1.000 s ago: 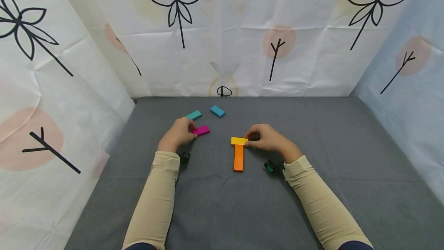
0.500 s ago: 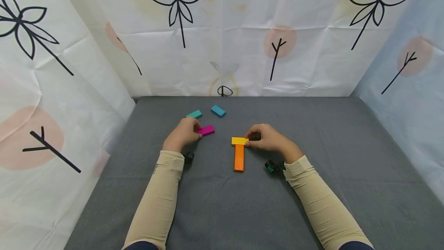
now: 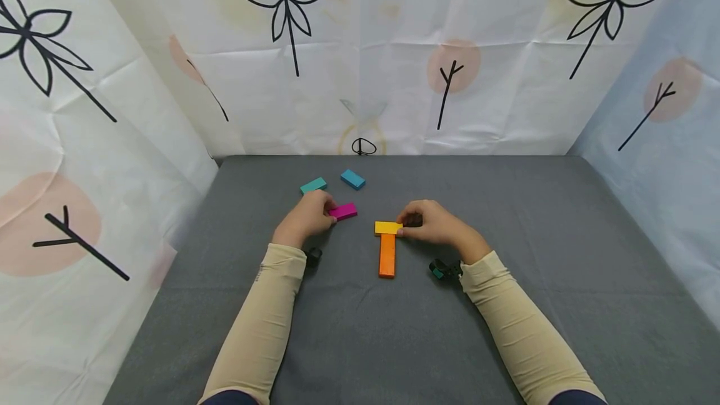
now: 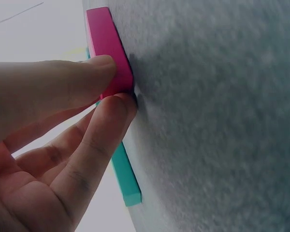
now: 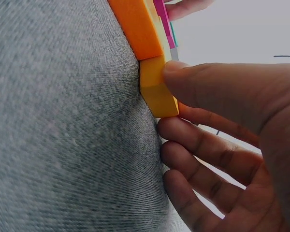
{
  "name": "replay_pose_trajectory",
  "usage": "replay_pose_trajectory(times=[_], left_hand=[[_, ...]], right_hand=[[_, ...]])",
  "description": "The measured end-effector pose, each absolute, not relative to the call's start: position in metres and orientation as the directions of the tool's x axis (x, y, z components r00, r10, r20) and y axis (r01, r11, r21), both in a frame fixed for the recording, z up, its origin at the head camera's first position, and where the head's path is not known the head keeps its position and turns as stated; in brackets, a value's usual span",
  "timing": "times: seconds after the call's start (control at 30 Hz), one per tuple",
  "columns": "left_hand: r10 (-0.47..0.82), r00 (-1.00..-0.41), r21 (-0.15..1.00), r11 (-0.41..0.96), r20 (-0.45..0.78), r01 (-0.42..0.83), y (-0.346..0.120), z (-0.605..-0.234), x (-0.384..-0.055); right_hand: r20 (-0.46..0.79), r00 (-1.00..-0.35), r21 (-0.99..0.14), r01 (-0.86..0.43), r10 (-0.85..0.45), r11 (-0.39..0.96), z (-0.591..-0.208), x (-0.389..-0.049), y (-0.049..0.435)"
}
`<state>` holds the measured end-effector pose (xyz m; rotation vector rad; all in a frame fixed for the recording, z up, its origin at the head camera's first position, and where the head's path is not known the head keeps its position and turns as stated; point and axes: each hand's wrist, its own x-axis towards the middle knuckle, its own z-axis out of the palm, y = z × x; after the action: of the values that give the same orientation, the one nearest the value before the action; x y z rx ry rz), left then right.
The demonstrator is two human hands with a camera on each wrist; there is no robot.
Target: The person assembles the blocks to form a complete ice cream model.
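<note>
My left hand (image 3: 306,218) pinches one end of a magenta block (image 3: 345,212) between thumb and fingers. In the left wrist view the magenta block (image 4: 106,38) lies low against the grey cloth, its far end pointing away from the hand. My right hand (image 3: 434,225) holds the right end of a yellow block (image 3: 385,228), thumb on its near side. An orange block (image 3: 387,257) runs from the yellow one toward me, so the two form a T. Up close in the right wrist view, the orange block (image 5: 139,29) butts against the yellow block (image 5: 154,89).
A teal block (image 3: 312,185) lies just beyond my left hand, and a blue block (image 3: 352,179) rests to its right near the back. Grey cloth (image 3: 506,205) covers the table. White printed sheets (image 3: 360,99) rise behind it and at both sides.
My left hand has moved right with the magenta block, bringing it closer to the yellow block. More of the teal block shows now. My right hand stays at the yellow block.
</note>
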<state>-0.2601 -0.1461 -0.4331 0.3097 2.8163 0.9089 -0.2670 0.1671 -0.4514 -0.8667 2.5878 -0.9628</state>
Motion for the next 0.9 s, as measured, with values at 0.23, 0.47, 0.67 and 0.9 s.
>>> replay_pose_trajectory(times=[0.23, 0.47, 0.67, 0.9], left_hand=[[0.259, -0.96, 0.593, 0.791, -0.104, 0.149, -0.14, -0.431, -0.259], [0.282, -0.955, 0.576, 0.798, -0.095, 0.178, -0.131, -0.434, -0.26], [0.3, -0.95, 0.558, 0.804, -0.086, 0.203, -0.127, -0.436, -0.261], [0.312, -0.945, 0.552, 0.807, -0.098, 0.209, -0.119, -0.434, -0.259]], right_hand=[[-0.02, -0.789, -0.66, -0.451, -0.614, 0.601, -0.45, -0.267, 0.167], [-0.023, -0.794, -0.665, -0.441, -0.607, 0.602, -0.449, -0.267, 0.167], [-0.024, -0.796, -0.66, -0.443, -0.605, 0.607, -0.45, -0.268, 0.167], [-0.014, -0.793, -0.663, -0.449, -0.609, 0.599, -0.449, -0.268, 0.167]])
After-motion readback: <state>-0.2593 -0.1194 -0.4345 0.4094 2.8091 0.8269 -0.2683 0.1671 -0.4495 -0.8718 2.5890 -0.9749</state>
